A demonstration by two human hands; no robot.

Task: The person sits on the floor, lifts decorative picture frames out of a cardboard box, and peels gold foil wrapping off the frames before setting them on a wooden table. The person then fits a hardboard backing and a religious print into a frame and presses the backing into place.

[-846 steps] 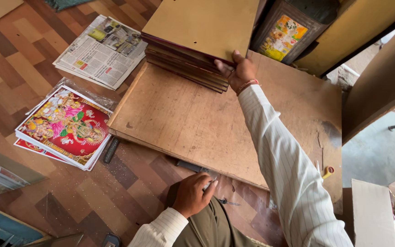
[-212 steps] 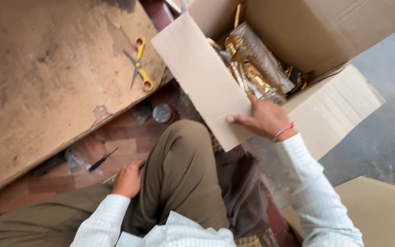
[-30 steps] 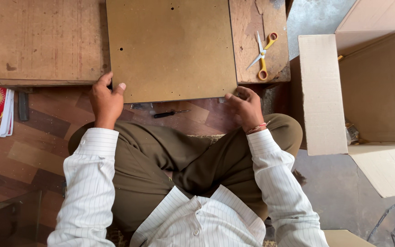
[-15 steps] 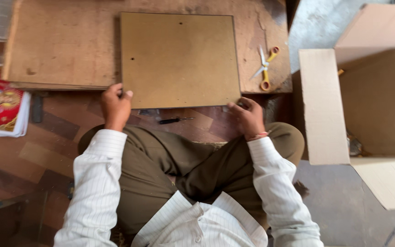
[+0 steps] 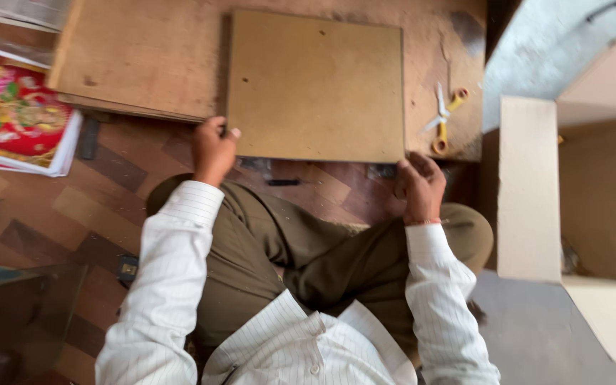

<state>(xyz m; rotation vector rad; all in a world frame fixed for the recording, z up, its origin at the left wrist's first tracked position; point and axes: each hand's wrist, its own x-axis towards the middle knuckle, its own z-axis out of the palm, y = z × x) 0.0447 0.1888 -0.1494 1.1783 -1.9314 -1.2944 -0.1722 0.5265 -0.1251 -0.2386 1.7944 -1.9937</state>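
We are squaring the flat rectangular brown hardboard panel (image 5: 315, 85) on the low wooden board (image 5: 137, 60), left hand (image 5: 212, 148) pinching its near corner, right hand (image 5: 419, 187) (loosely curled, gripping nothing) beside its edge.

- The brown board (image 5: 315, 85) is a flat rectangular panel, plain tan-brown, with a matte, unprinted face showing only a few small dark specks.
- It lies face up and level on a larger, rougher wooden bench (image 5: 144, 57), its edges roughly square to that surface.
- Its near long edge reaches just past the bench's front edge, above the patterned floor.
- The near left corner is touched by the left hand (image 5: 212, 150), whose fingers curl over the edge.
- The near right corner lies just beside the right hand (image 5: 418, 187); whether they touch cannot be told.
- Its far edge looks slightly blurred.
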